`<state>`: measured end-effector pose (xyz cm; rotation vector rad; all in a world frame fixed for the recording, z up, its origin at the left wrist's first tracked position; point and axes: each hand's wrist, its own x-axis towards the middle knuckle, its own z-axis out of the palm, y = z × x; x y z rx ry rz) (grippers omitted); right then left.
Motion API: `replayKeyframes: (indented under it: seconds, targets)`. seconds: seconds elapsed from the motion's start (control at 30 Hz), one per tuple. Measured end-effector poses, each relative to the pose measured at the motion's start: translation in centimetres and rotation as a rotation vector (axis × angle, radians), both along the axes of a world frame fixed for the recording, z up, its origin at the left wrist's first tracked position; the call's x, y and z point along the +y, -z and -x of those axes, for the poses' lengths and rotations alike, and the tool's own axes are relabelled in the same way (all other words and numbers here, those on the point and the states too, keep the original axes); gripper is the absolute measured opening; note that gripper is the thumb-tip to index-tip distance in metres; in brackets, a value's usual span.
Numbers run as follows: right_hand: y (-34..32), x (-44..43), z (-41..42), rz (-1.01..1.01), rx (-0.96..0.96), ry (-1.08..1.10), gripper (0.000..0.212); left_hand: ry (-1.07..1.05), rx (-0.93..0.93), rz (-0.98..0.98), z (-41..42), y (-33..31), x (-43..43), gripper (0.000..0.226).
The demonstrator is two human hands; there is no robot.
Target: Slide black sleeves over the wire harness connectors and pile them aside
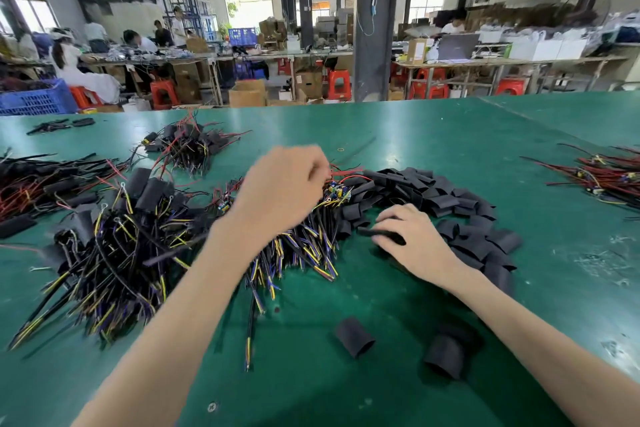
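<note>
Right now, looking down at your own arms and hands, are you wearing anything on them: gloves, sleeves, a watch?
No. The left hand and right hand are ungloved, with no ring that I can see. The left forearm and right forearm are uncovered to the picture's edge: no sleeve, watch or bracelet shows. The left hand is blurred, so small details could be missed.

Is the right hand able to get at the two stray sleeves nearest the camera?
Probably yes: the stray sleeves lie uncovered on the green table, just short of the right hand, with nothing between. That hand pinches a flat sleeve, though, so it is occupied.
</note>
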<state>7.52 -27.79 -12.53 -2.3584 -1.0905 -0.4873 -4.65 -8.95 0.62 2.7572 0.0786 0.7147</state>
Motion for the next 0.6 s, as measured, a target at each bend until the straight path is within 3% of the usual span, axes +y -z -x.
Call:
replayKeyframes:
  seconds: [0.17, 0.3, 0.43, 0.6]
  targets:
    - [-1.1, -0.2, 0.6, -0.088, 0.098, -0.088, 0.023, 0.096, 0.090, 0.142, -0.5, 6.5, 0.2, 0.008]
    - [-1.1, -0.1, 1.0, 0.079, 0.106, -0.101, 0.016, 0.090, 0.028, 0.358, -0.8, 8.9, 0.9, 0.019]
    - [-0.8, 0.1, 0.9, 0.337, -0.043, -0.132, 0.046, 0.138, -0.025, 0.521, -0.7, 9.6, 0.5, 0.040]
    - [-0.2, 0.1, 1.6, 0.493, -0.129, -0.070, 0.041, 0.143, -0.035, 0.709, -0.9, 10.0, 0.8, 0.024]
